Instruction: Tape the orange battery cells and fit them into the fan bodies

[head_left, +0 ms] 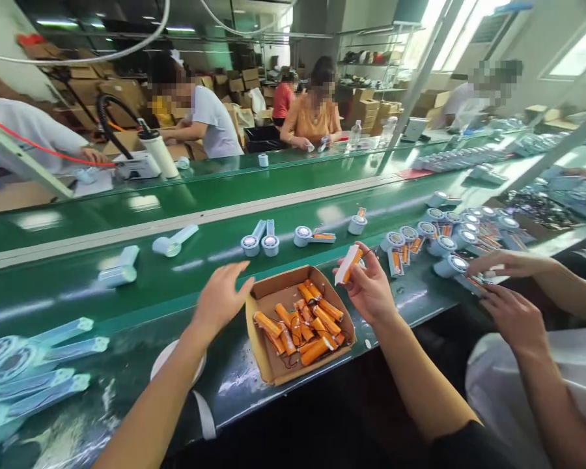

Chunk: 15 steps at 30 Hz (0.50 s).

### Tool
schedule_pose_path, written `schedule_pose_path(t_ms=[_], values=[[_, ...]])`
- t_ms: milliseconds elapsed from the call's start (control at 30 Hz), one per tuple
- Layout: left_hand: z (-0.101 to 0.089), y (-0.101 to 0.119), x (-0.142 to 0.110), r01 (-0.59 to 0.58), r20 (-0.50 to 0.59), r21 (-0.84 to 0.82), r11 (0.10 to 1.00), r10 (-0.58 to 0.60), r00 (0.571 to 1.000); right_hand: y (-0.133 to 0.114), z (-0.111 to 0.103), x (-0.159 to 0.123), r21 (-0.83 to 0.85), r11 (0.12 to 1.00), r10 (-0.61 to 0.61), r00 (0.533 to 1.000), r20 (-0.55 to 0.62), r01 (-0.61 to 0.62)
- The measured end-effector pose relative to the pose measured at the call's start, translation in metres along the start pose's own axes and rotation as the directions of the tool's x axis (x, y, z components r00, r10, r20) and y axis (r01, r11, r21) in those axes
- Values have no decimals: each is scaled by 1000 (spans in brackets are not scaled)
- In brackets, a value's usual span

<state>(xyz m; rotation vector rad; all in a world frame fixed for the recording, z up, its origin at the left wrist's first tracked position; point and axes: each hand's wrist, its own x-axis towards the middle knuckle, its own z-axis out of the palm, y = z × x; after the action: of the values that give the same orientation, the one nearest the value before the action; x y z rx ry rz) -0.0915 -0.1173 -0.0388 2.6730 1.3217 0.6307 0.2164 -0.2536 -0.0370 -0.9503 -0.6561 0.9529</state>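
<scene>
In my right hand (371,290) is an orange battery (350,264) with a white face and a thin dark wire, pinched between thumb and fingers above the right corner of a cardboard tray (268,371). Several orange wired batteries (317,348) lie jumbled inside that tray. My left hand (223,293) hovers by the tray's left rim, fingers apart and holding nothing. Beyond the tray, pale blue handheld fans (251,245) lie on the green belt. One fan (303,236) there has an orange battery showing in its handle.
A co-worker's hands (510,286) handle a fan at the right, beside a cluster of fans (444,245). More fans (10,358) are stacked at the near left. A white roll (162,357) sits under my left forearm. Other people sit across the green conveyor belt (215,195).
</scene>
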Motion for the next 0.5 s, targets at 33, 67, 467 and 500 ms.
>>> schedule_pose_path(t_ms=[33,67,467,500], values=[[8,14,37,22,86,76,997,-28,996,0,7,2,0,1000,3,1000,12,-3],[15,29,72,45,164,176,983,-75,984,-1,15,3,-1,1000,8,1000,30,-8],[68,44,175,-144,651,259,955,-62,757,-18,3,43,-223,968,-89,986,138,119],[70,39,173,-159,654,228,960,-30,756,-16,5,54,-258,955,-109,983,149,145]])
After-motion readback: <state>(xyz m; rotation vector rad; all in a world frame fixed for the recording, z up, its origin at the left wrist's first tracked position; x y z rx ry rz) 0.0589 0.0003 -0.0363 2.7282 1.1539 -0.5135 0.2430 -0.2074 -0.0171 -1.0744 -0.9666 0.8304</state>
